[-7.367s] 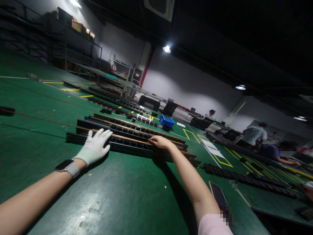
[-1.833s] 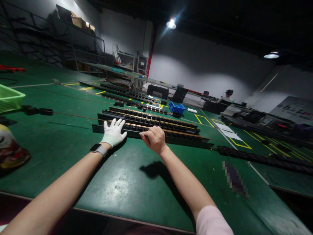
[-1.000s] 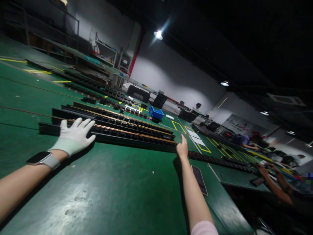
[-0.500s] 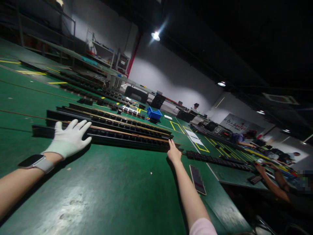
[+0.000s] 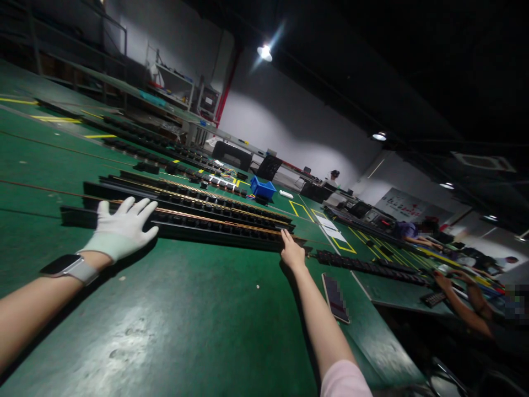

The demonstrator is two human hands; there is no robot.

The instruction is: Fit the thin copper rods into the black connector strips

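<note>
My left hand (image 5: 123, 230), in a white glove with a smartwatch (image 5: 61, 265) at the wrist, lies with fingers spread over the left part of a long black rail (image 5: 206, 236). Thin copper-coloured rods (image 5: 215, 220) run lengthwise along the rail and pass under the gloved fingers. At the rail's right end is my bare right hand (image 5: 294, 255), its index and middle fingers stretched onto the rods. The other fingers are partly hidden. Behind the near rail stand more black rails (image 5: 136, 190) with dark blocks and rods in them.
A phone (image 5: 335, 298) lies right of my right forearm on the green table (image 5: 198, 320). Farther back are a blue bin (image 5: 263, 189), white paper sheets (image 5: 330, 227) and rows of black strips (image 5: 363, 266). A co-worker's hands (image 5: 444, 281) are at the right.
My right fingertips have slid slightly left along the rail. My left hand stays spread on the same part of it. The whole view has shifted a little.
</note>
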